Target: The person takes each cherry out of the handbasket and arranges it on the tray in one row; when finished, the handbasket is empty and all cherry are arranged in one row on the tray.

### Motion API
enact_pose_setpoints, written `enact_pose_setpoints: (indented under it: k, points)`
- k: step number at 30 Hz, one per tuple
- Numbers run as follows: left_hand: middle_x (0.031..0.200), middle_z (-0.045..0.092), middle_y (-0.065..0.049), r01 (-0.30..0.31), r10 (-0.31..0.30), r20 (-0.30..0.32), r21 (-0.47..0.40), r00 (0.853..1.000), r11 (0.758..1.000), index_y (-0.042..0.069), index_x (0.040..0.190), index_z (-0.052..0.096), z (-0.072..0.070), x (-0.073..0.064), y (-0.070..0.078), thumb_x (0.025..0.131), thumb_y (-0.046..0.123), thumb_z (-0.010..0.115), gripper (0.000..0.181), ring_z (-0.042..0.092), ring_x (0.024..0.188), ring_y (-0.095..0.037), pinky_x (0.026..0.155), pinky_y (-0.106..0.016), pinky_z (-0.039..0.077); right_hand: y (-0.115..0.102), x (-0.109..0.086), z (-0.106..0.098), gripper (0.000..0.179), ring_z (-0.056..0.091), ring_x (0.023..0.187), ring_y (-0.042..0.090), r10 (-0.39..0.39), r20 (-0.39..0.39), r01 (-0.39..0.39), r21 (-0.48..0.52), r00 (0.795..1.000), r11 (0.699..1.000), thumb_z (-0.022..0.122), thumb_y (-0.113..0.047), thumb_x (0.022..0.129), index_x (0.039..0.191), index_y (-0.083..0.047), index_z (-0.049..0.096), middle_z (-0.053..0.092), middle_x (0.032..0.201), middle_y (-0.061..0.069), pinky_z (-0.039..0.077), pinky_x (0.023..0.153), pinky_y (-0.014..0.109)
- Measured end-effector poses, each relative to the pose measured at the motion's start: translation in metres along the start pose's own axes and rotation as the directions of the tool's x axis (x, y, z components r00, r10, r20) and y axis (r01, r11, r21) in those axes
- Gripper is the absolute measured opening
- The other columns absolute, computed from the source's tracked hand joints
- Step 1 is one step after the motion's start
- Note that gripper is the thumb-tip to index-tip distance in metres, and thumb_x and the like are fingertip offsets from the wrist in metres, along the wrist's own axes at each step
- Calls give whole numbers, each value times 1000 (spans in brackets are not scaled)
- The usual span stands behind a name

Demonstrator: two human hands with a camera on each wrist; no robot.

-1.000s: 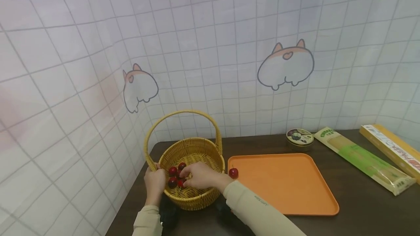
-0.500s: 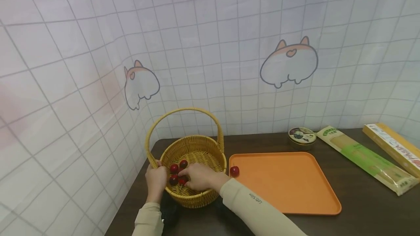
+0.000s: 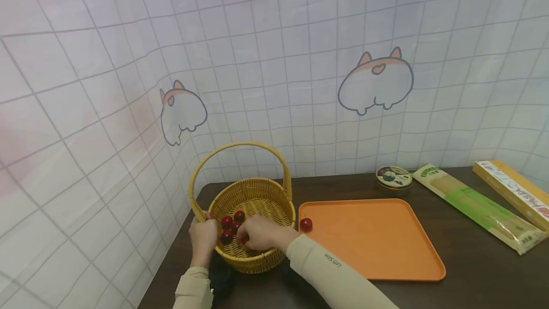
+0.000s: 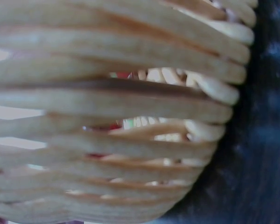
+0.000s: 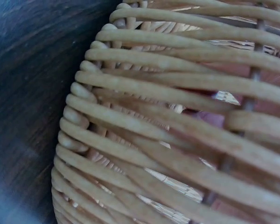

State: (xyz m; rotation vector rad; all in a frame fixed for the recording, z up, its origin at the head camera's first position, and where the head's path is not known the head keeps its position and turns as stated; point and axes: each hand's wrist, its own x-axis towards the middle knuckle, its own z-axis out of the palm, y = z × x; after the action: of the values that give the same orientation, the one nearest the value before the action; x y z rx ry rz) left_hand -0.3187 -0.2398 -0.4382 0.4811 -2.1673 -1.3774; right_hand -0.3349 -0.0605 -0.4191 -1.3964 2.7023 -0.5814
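A yellow wicker basket [image 3: 253,266] with a tall arched handle stands on the dark table in the head view. My left hand [image 3: 203,241] grips its left side, at the foot of the handle. Inside the basket, my right hand [image 3: 262,232] pinches a red cherry [image 3: 244,241], mostly covered by the curled fingers. Several other dark red cherries [image 3: 226,222] lie loose just left of those fingers. Both wrist views are filled by the woven basket wall [image 5: 130,84], with glimpses of red through the gaps of the weave [image 4: 107,107] in the left one.
Right of the basket lies an orange tray [image 3: 369,242], with one stemmed cherry [image 3: 306,224] at its left edge. Farther back are a round tin [image 3: 393,178], a green-and-clear noodle packet [image 3: 480,209] and a yellow pasta box [image 3: 514,192]. A patterned cloth wall borders the table.
My right hand's fingers have closed round the nearest cherry and drawn slightly away from the others, uncovering another cherry. The left hand keeps its grip on the basket.
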Motion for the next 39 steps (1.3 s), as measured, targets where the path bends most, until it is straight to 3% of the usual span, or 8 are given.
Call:
enact_pose_setpoints:
  k: [7,13,19,26,31,35,39]
  points:
    - [68,41,-5,-1,1,8,0,1000,1000,7,80,47,-1,0,2,80,3,46,4,43,63,-24,51,-34,33,-3,-2,-2,29,55,78,3,60,20,-61,25,998,998,75,-7,79,106,-16,73,68,93,-7,47,71,19]
    - [67,42,-5,15,-15,12,-25,1000,1000,7,80,47,-1,-2,2,79,3,47,5,44,61,-23,51,-33,34,0,-7,-8,25,58,84,2,63,-1,-62,55,998,997,74,-12,82,106,-19,74,68,96,-9,48,75,20]
    - [70,45,-7,1,-1,11,-20,1000,1000,7,82,49,-3,-2,1,79,2,47,6,47,68,-27,54,-34,36,6,-18,-17,23,56,82,4,73,-46,-67,115,996,991,72,-12,85,108,-17,73,67,96,-10,47,71,20]
    - [68,42,-6,-14,15,18,-11,1000,1000,7,80,47,-2,-1,0,80,2,46,6,44,66,-26,53,-34,34,10,-36,-27,36,55,117,15,125,-95,-110,146,988,983,69,-6,86,120,-17,68,63,122,-3,47,93,31]
    - [69,42,-7,-9,9,13,-6,1000,1000,7,79,47,-3,-1,-1,80,2,46,6,45,68,-28,54,-34,34,13,-47,-31,36,52,125,20,139,-174,-107,182,975,977,67,-10,88,123,-18,66,59,131,1,47,96,37]
    - [68,43,-6,-2,2,14,-12,1000,1000,8,79,47,-3,-1,1,80,3,46,5,46,68,-27,54,-34,34,14,-58,-35,37,60,108,16,150,-254,-93,224,955,970,69,-15,89,125,-20,65,61,127,-4,50,88,34]
    - [68,42,-6,6,-6,13,-19,1000,1000,7,80,47,-2,-1,1,81,3,47,4,45,67,-27,53,-34,33,16,-71,-38,35,57,89,11,127,-345,-27,283,930,959,71,-15,88,122,-20,66,61,116,-7,49,74,28]
